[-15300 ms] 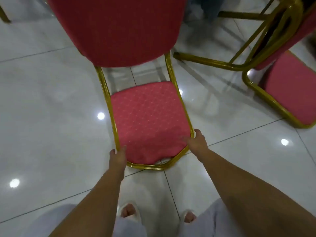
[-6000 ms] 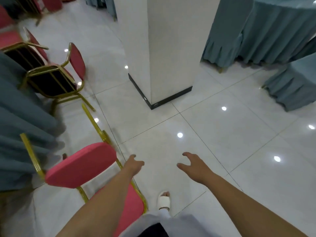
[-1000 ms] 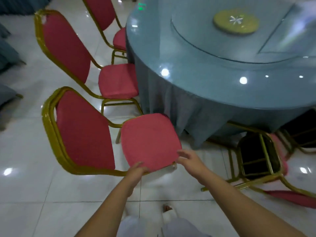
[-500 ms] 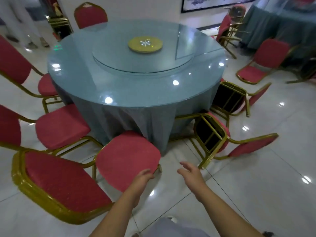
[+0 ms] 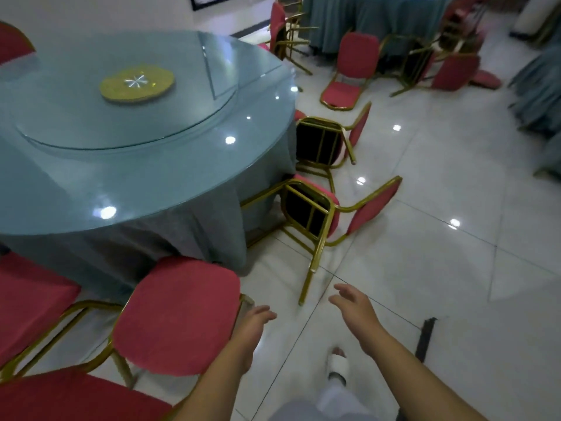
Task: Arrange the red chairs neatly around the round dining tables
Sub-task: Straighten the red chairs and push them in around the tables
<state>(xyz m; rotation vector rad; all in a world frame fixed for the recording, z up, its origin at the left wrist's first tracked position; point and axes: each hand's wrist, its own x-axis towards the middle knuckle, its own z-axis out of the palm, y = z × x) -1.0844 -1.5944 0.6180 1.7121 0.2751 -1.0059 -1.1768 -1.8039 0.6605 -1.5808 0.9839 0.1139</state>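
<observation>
The fingers [image 5: 264,312] of our left hand [image 5: 253,325] lie fairly straight and close together and hold nothing. They reach past the front right corner of a red seat, and we cannot tell whether the wrist brushes its edge. The fingers [image 5: 341,288] of our right hand [image 5: 353,305] are a little spread and gently curved, thumb apart from the rest, and they too hold nothing. That hand hangs over the white tiled floor [image 5: 455,299], near the foot of a gold leg.

The seat beside our left hand belongs to the nearest chair [image 5: 179,314], which stands upright facing the round table [image 5: 151,177], its red back at the bottom left edge of the view. Its front edge comes close to the teal tablecloth [image 5: 188,238]. Just to its left stands another upright chair [image 5: 30,293], also turned to the table.

The gold leg belongs to a fallen chair [image 5: 312,214], tipped over just beside the cloth, the black underside of its seat toward us and its red back low over the tiles, pointing away from the table. Behind it a second fallen chair [image 5: 324,141] lies the same way, close against the table.

On the table a glass turntable [image 5: 91,123] carries a yellow disc [image 5: 136,83] at its middle. Farther off, by a second table [image 5: 373,16] draped in teal, one red chair [image 5: 358,65] stands upright among several tipped ones. Below our right arm a white slipper [image 5: 338,364] shows on the tiles.
</observation>
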